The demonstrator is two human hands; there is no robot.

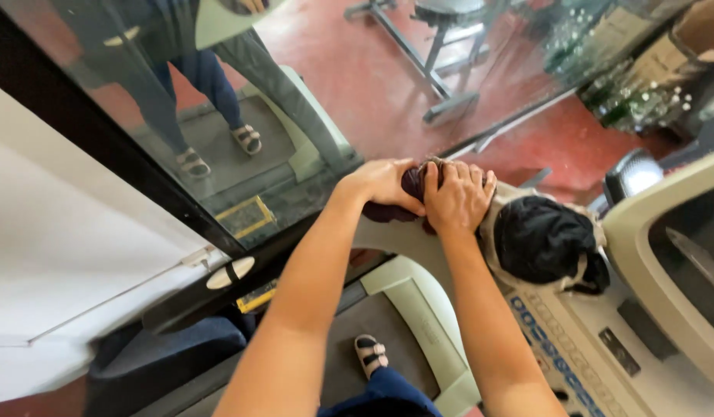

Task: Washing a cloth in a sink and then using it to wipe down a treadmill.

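Observation:
I stand on a treadmill and look down at my two arms stretched forward. My left hand (384, 184) and my right hand (459, 198) both press a dark maroon cloth (413, 183) onto the pale green handrail (399, 243) of the treadmill, right in front of a large mirror. The hands touch each other, fingers curled over the cloth. Most of the cloth is hidden under them. My sandalled foot (370, 354) rests on the dark belt (364, 332) below.
A black bundle of fabric (544, 239) sits on the console (604, 340) to the right. The mirror (372, 77) reflects my legs, red floor and gym equipment. A black frame (102, 147) and white wall lie to the left.

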